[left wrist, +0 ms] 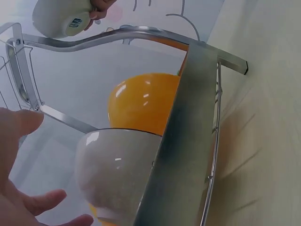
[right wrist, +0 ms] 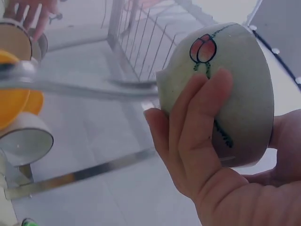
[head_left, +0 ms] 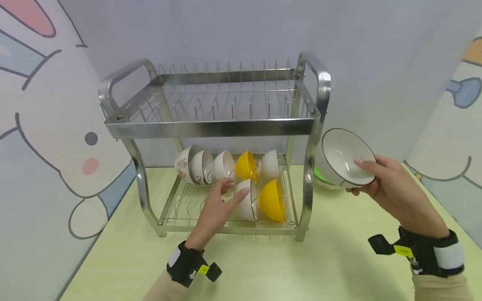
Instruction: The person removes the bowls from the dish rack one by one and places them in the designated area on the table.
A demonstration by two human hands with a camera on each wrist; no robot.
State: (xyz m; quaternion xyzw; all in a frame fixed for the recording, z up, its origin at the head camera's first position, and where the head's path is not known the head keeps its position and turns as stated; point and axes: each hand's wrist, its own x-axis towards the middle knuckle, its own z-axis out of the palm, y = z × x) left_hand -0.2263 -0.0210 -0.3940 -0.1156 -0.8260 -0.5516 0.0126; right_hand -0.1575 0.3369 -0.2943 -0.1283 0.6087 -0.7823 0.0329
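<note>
My right hand [head_left: 393,186] grips a white bowl [head_left: 339,154] with a thin dark rim, held in the air to the right of the rack, its mouth tilted toward me. The thumb lies inside the bowl and the fingers spread over its outside, where a red flower bud [right wrist: 203,48] shows in the right wrist view. My left hand [head_left: 216,211] is at the front of the lower shelf, fingers parted and holding nothing. Beside it stands a dark-rimmed white bowl [left wrist: 117,169] on its side, with a yellow bowl [head_left: 272,200] to its right.
A two-tier metal dish rack [head_left: 222,128] stands on the pale green table [head_left: 241,267] against the wall. Along the lower shelf's back are several bowls, including a flowered one [head_left: 184,165] and a yellow one [head_left: 245,166]. Right of the rack sits a green-edged bowl [head_left: 327,184].
</note>
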